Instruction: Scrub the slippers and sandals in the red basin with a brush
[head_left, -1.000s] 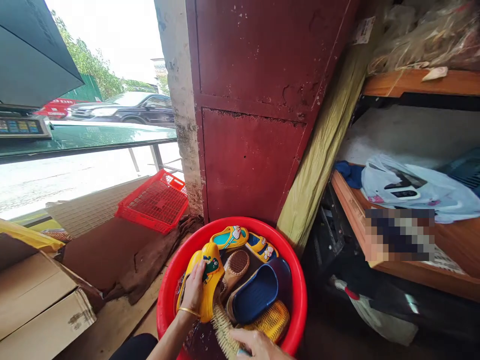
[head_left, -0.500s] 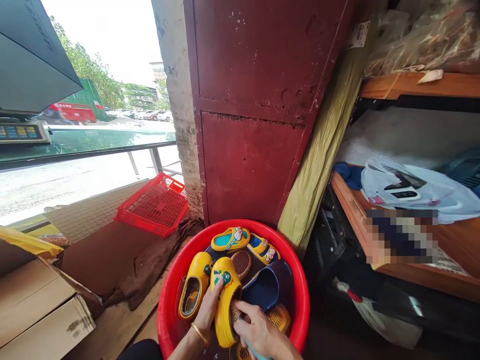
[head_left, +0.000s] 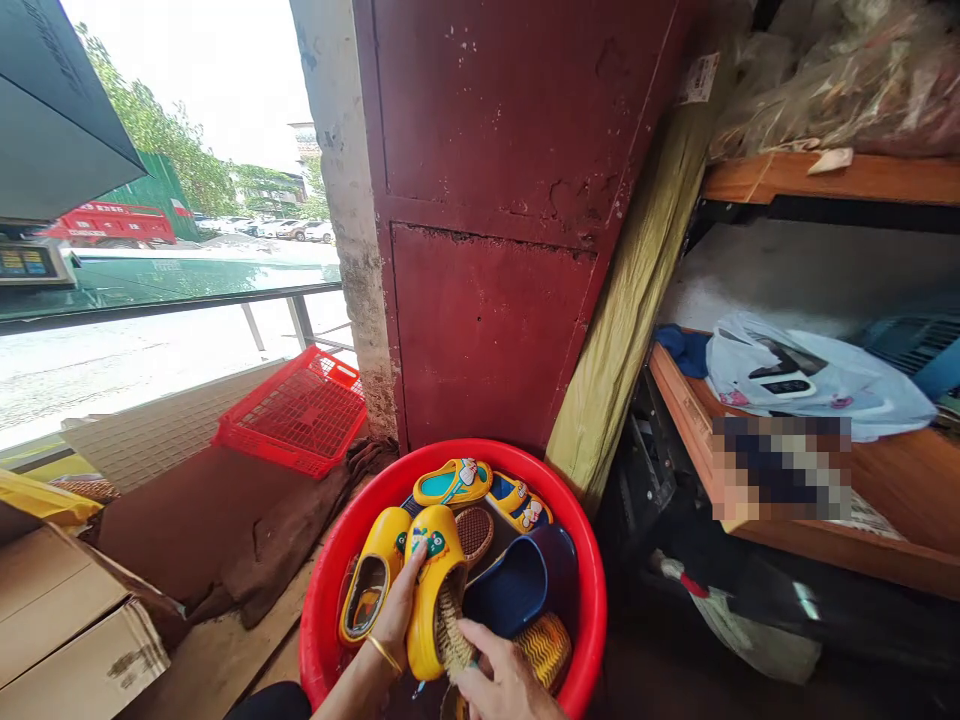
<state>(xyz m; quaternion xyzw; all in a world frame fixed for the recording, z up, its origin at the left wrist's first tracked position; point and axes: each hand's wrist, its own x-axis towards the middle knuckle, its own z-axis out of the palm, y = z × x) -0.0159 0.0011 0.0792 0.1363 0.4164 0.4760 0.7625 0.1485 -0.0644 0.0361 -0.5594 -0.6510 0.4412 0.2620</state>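
A person leans over a round red plastic basin [head_left: 450, 458] sitting low beside a brown cloth [head_left: 281, 535]. The left hand [head_left: 397, 612], wearing a gold bangle [head_left: 384, 655], is closed around a bright yellow slipper [head_left: 436, 600], holding it up inside the basin. The right hand [head_left: 499, 682] is curled closed around a brush [head_left: 453, 630], whose pale bristles press against the slipper's side; most of the brush's handle is hidden by the fingers. More footwear fills the basin: a second yellow slipper [head_left: 371, 562] lies just left of the held one, and a yellow-and-teal sandal [head_left: 452, 483] sits near the far rim. Beside that are a yellow-and-blue slipper [head_left: 519, 503] and a navy slipper [head_left: 521, 582]. To the left of the basin, a red plastic crate [head_left: 292, 415] leans near a cardboard box [head_left: 67, 620]. Straight ahead rises a chipped dark red metal panel [head_left: 487, 250]. To the right, a white plastic bag [head_left: 802, 375] rests on a wooden shelf [head_left: 892, 480].
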